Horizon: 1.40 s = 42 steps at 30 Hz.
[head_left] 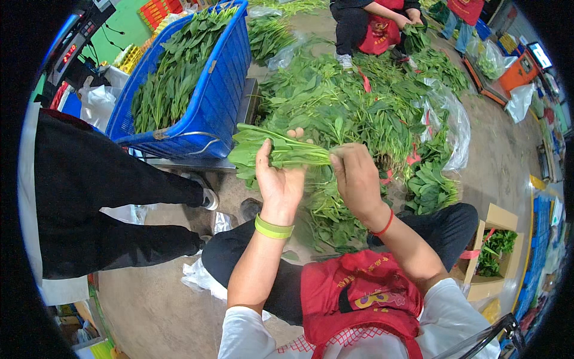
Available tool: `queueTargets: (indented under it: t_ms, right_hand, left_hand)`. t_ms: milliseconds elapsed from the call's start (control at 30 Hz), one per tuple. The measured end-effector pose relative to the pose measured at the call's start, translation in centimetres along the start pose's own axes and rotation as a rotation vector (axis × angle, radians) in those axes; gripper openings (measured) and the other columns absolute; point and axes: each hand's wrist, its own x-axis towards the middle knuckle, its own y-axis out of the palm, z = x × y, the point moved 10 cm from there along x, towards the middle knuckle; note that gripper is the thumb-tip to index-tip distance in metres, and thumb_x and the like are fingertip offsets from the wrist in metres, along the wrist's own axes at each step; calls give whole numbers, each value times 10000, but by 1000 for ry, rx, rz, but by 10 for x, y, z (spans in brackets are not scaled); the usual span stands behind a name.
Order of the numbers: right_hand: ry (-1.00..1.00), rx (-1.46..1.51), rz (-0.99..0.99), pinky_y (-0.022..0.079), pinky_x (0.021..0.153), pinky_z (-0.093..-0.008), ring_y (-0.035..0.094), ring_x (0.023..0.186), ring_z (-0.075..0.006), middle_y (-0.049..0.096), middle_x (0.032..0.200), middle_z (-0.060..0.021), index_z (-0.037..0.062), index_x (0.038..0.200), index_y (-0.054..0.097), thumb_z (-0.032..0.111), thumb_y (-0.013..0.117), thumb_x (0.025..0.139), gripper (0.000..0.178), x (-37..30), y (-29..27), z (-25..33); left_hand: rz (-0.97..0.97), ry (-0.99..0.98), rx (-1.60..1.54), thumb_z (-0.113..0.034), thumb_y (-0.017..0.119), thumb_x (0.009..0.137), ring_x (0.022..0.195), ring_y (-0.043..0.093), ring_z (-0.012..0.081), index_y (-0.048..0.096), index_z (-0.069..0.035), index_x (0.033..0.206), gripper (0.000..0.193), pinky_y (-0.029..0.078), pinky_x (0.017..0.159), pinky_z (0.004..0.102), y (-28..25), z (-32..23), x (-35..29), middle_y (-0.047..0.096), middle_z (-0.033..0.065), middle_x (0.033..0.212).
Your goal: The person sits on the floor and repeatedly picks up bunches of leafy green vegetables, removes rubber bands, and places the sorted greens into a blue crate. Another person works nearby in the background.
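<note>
In front of me I hold a bunch of leafy greens level, its leaves to the left and its pale stems to the right. My left hand is wrapped round the bunch from below, the thumb on the near side and fingertips showing above. At the stem ends, my right hand is closed in a pinch. Beneath and beyond both hands spreads a large heap of the same greens on the floor, with some red strips among them.
A blue plastic crate full of greens stands at the left. Nearby is a standing person's dark-trousered leg. Another person sits beyond the heap, handling greens. At the right are a cardboard box, clear plastic sheeting and an orange scale.
</note>
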Motion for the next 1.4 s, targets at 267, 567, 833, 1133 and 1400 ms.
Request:
queueTargets:
  t_ms: [267, 567, 833, 1133, 1400]
  right_hand:
    - [308, -61, -101, 510, 851, -458, 626, 952, -387, 634, 1025, -228, -8, 1209, 548, 148, 658, 949, 322, 37, -19, -48]
    - [596, 837, 800, 519, 757, -327, 607, 850, -125, 656, 913, -59, -27, 1139, 597, 232, 690, 969, 323, -18, 47, -25]
    - [170, 128, 93, 525, 796, -457, 622, 894, -405, 638, 1000, -192, 22, 1221, 575, 28, 676, 835, 399, 1, -19, -17]
    - [168, 188, 150, 489, 878, -469, 578, 1029, -391, 595, 1101, -188, 12, 1232, 537, -9, 699, 780, 481, -6, -21, -10]
    - [186, 218, 82, 487, 836, -431, 587, 973, -353, 612, 1033, -152, 25, 1054, 659, 76, 760, 812, 268, -2, -30, -15]
  left_hand:
    - [99, 3, -17, -277, 535, 1002, 1322, 528, 339, 529, 15, 1320, 432, 352, 1180, 543, 15, 0, -1, 627, 173, 1301]
    - [444, -70, 29, -291, 625, 876, 1470, 358, 356, 382, -58, 1539, 743, 234, 1233, 531, 59, 11, -16, 429, 171, 1559]
    - [317, -121, 257, -357, 689, 851, 1387, 442, 330, 537, -137, 1421, 629, 257, 1211, 524, 23, 37, -12, 511, 130, 1485]
    - [483, -206, 335, 5, 612, 894, 1472, 345, 374, 244, -54, 1573, 774, 253, 1241, 501, 56, 64, -25, 311, 206, 1615]
    - [470, -215, 335, 1, 570, 942, 1463, 366, 359, 280, -100, 1573, 702, 447, 1077, 457, 49, 61, -26, 316, 184, 1622]
